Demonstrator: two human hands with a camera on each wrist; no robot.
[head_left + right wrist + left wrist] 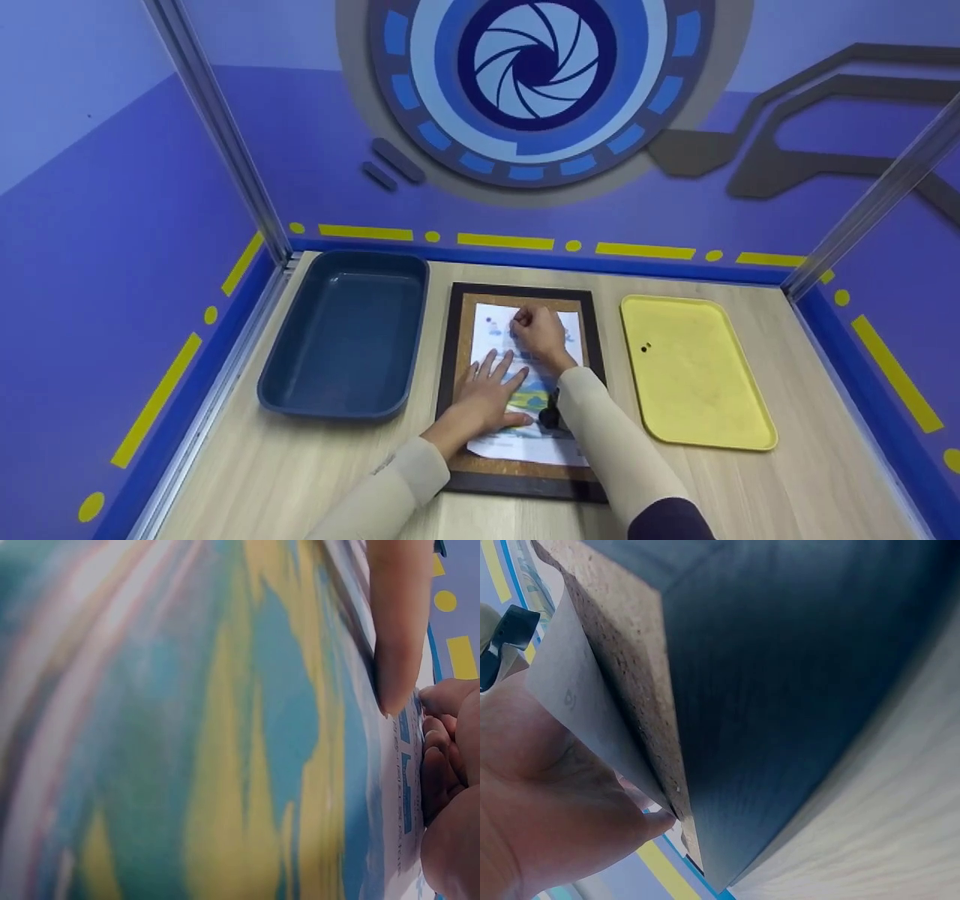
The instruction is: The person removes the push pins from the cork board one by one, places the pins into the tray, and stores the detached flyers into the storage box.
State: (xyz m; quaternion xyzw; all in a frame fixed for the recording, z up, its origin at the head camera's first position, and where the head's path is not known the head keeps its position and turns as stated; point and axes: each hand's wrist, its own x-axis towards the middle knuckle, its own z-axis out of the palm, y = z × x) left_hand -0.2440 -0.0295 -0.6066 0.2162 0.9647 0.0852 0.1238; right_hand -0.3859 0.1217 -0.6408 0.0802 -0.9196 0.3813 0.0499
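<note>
A printed sheet of paper (491, 448) with coloured pictures lies on a cork board (517, 469) in a black frame (454, 337). My left hand (484, 397) rests on the sheet's left middle with fingers spread. In the left wrist view the paper's near edge (577, 682) curls up off the cork. Higher on the sheet, my right hand (540, 334) has its fingers curled in, fingertips right at the paper near its top; I cannot tell what they pinch. A small dark round spot (488, 319) shows by the sheet's upper left corner.
Left of the board stands a deep dark-blue tray (341, 409). A shallow yellow tray (697, 375) lies to the right, with a few tiny dark pieces (646, 347) in it. Blue panel walls close in the wooden table (817, 465) at the back and sides.
</note>
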